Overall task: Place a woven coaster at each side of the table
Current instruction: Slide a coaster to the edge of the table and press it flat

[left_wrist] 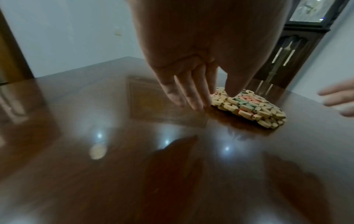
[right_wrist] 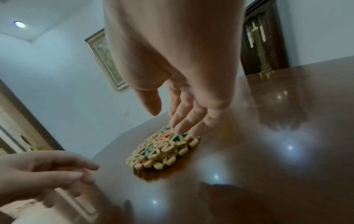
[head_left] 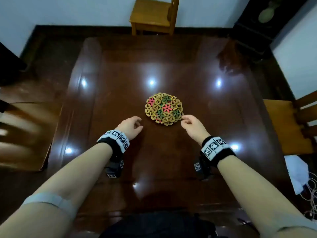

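A stack of round woven coasters (head_left: 163, 109) (left_wrist: 249, 104) (right_wrist: 162, 150), tan with pink and green flower patterns, lies near the middle of the dark glossy table (head_left: 120, 74). My right hand (head_left: 184, 120) (right_wrist: 168, 122) is at the stack's near right edge, its outstretched fingers at the top coaster's rim and the thumb held apart above. My left hand (head_left: 135, 124) (left_wrist: 214, 100) hovers just left of the stack with fingers loosely relaxed, holding nothing and not touching the coasters. Each wrist view shows the other hand at its side.
Wooden chairs stand at the far side (head_left: 152, 16), the right side (head_left: 289, 126) and the left side (head_left: 25, 134) of the table. A dark clock cabinet (head_left: 257, 23) is at the far right corner. A white bag with cords (head_left: 296, 174) lies on the floor at the right.
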`<state>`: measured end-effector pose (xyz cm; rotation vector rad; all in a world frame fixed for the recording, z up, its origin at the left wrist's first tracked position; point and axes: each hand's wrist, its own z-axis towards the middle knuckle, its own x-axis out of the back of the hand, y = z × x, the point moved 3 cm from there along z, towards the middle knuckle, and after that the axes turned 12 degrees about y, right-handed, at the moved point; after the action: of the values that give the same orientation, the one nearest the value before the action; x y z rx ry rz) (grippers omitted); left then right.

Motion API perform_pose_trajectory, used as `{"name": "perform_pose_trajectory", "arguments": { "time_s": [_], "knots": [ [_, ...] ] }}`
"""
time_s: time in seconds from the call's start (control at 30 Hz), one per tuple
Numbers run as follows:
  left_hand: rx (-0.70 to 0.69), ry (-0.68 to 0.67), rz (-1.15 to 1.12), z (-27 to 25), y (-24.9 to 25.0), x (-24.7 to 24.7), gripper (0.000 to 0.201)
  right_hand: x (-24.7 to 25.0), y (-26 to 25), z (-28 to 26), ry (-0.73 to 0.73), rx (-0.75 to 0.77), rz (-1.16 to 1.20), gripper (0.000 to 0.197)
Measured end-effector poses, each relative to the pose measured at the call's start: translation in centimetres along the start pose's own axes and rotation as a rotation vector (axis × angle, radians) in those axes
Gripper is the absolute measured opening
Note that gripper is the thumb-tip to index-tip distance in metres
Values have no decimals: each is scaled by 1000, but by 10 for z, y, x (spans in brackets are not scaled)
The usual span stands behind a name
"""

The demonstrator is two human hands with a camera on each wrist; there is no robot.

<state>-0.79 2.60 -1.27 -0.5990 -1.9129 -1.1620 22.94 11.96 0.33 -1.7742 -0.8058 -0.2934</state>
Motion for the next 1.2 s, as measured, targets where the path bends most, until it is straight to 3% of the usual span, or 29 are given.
{"name": "perform_pose_trajectory", "arguments": {
  "time_s": [0.13, 0.27, 0.33, 0.47, 0.53, 0.63, 0.7, 0.8, 0.93, 1.07, 1.2],
  "knots": [
    [130, 28, -49, 31, 20, -14, 56, -13, -14, 37, -36, 23, -71, 54],
    [519, 43, -549, 49, 24, -35, 63, -24, -10, 52, -115, -30, -105, 62],
    [609, 88, -695, 54, 25, -38, 65, -26, -9, 55, -116, -9, -85, 60],
    [551, 176, -607, 60, 27, -38, 66, -29, -6, 59, -125, 1, -51, 58],
    [556, 204, -604, 62, 28, -37, 57, -29, -6, 60, -122, 6, -56, 57],
    [549, 231, -574, 63, 30, -39, 45, -25, -7, 64, 7, 10, -101, 58],
    [502, 266, -486, 63, 29, -37, 47, -22, -5, 71, 73, -42, -83, 60],
    [386, 321, -291, 62, 29, -31, 61, -26, -4, 79, 13, -176, 113, 66],
    [214, 166, 12, 62, 41, -34, 53, -28, -5, 87, 119, -163, 142, 55],
    [242, 153, 3, 62, 48, -38, 49, -34, -10, 91, 141, -162, 159, 51],
    [345, 186, -159, 65, 54, -40, 40, -38, -8, 94, 139, -193, 5, 59]
  ]
}}
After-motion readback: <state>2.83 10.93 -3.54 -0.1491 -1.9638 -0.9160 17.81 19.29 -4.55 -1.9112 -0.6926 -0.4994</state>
